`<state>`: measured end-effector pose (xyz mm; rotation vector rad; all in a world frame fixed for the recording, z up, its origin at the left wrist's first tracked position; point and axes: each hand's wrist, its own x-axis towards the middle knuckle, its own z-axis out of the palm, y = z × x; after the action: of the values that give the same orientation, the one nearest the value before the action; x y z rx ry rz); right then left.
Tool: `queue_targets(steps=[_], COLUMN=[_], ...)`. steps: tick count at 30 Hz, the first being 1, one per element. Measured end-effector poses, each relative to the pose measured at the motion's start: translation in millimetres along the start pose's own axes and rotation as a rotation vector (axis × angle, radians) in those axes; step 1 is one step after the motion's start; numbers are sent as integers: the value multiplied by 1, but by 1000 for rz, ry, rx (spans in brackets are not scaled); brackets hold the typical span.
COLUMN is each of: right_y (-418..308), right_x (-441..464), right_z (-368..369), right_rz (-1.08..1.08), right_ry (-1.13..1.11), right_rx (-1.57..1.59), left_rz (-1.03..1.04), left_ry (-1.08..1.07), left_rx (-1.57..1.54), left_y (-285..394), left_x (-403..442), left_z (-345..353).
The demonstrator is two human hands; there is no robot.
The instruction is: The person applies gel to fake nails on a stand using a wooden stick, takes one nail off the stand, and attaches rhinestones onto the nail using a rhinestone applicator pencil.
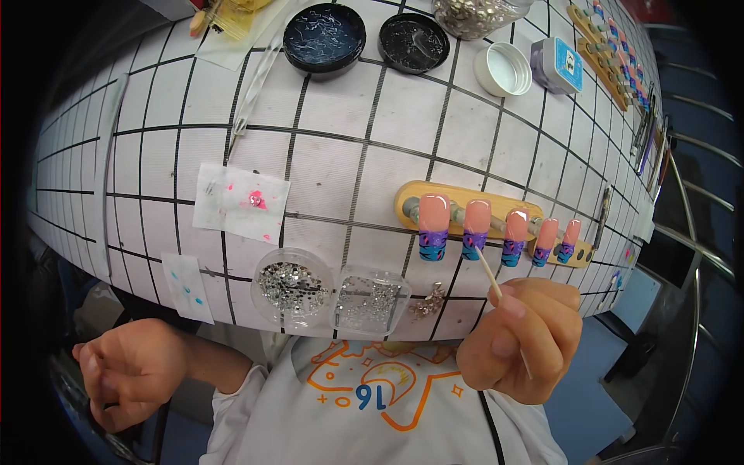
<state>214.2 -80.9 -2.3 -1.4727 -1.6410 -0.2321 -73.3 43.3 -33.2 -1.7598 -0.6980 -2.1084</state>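
My right hand [523, 337] is closed in a pinch around a thin pale wooden stick [487, 271]. The stick's tip meets the patterned end of the second false nail [477, 221]; whether it presses or only hovers, I cannot tell. Several glossy pink false nails with purple, blue and black tips stand in a row on a wooden nail holder [484, 190]. Off the table's edge at lower left, my left hand [136, 372] is loosely curled, with nothing visible in it. Near the front edge sit a round tub of silver rhinestones [293, 287] and a square clear box of small gems [370, 301].
Loose gems [428, 302] lie beside the square box. Paint-smeared white wipes [240, 201] are at left, below a slim brush [252, 97]. Two black lids [324, 37], a white cap [504, 68], a blue-labelled jar [558, 66] and another nail holder [601, 62] stand farther back.
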Motion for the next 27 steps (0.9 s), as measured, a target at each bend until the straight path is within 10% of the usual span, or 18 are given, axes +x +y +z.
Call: queue_targets(steps=[27], right_y=[-2], right_x=[44], right_z=[-52], right_rz=[8], right_ry=[55], right_rx=[320], left_rz=[-119], left_ry=[-333], left_rx=[43], left_y=[32], left_x=[16], left_z=[-15])
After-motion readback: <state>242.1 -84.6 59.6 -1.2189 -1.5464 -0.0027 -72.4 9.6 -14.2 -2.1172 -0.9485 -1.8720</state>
